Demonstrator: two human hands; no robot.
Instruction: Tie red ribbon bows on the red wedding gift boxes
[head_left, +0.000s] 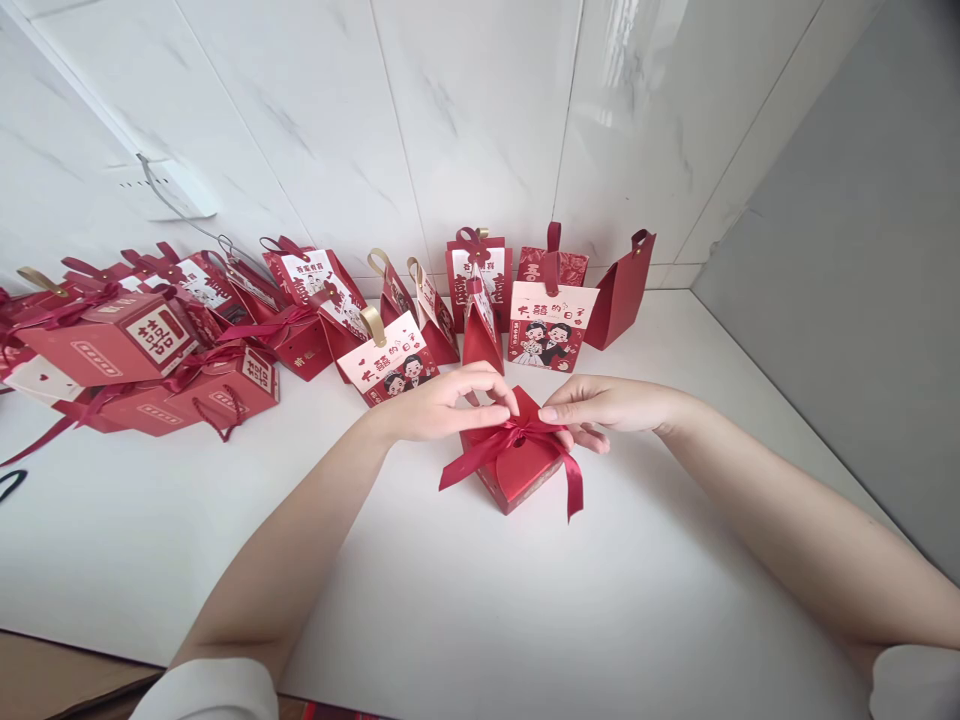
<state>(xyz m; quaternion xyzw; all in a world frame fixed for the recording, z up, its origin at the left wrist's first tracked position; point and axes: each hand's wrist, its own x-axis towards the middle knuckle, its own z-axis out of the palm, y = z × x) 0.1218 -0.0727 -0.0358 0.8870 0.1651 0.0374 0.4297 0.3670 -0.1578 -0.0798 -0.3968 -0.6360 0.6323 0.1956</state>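
A small red gift box (517, 470) sits on the white table, turned corner-on to me. Around its top runs a dark red satin ribbon (480, 455), knotted at the middle, with one tail hanging out to each side. My left hand (476, 400) comes in from the left, its thumb and forefinger pinched at the ribbon beside the knot. From the right, my right hand (589, 410) grips the ribbon between thumb and fingers at the box's right side. The fingers partly cover the loops of ribbon.
Several red and pink favour boxes with ribbon handles, such as one with a cartoon couple (555, 330), stand along the tiled wall (480, 120). More red boxes (97, 345) are piled at the left. A cable (172, 205) hangs from a wall socket. A grey panel (847, 250) bounds the right side.
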